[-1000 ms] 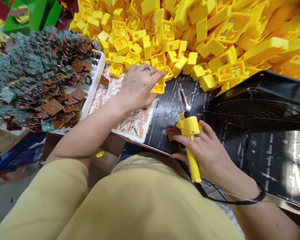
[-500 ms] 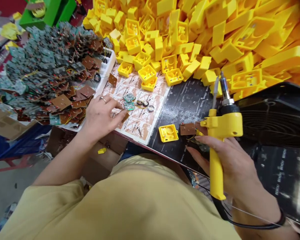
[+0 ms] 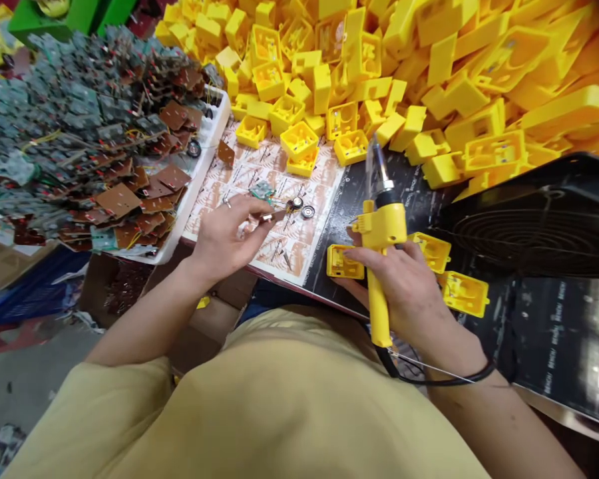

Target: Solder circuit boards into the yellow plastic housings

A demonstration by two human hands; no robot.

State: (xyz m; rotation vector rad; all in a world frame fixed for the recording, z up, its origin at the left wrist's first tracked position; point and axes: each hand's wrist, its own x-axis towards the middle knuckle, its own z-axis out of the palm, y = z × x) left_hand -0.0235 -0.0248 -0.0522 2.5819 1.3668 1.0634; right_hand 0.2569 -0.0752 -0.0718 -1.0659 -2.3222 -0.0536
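Note:
My left hand [image 3: 232, 233] pinches a small brown circuit board [image 3: 278, 216] above the patterned sheet. Close to its fingertips are a greenish circuit board [image 3: 262, 190] and two small round metal parts, one of them a ring-like disc [image 3: 308, 212]. My right hand [image 3: 404, 276] is wrapped round a yellow soldering gun [image 3: 379, 283], its metal tip pointing up and away. Beneath that hand's thumb and fingers sits an open yellow case half [image 3: 344, 262]; whether the fingers grip it I cannot tell. Two more yellow case halves [image 3: 464, 293] lie right of the hand, one partly covered.
A white foam tray [image 3: 210, 143] at left is heaped with circuit boards [image 3: 94, 133]. Yellow case parts [image 3: 324, 86] form a large pile along the back. A black fan [image 3: 529, 219] stands at right. Cardboard [image 3: 219, 326] is below the bench edge.
My right hand and the soldering gun have moved left, over the yellow case half. My left hand has shifted right and lifted a brown board. The brown board near my right hand no longer shows.

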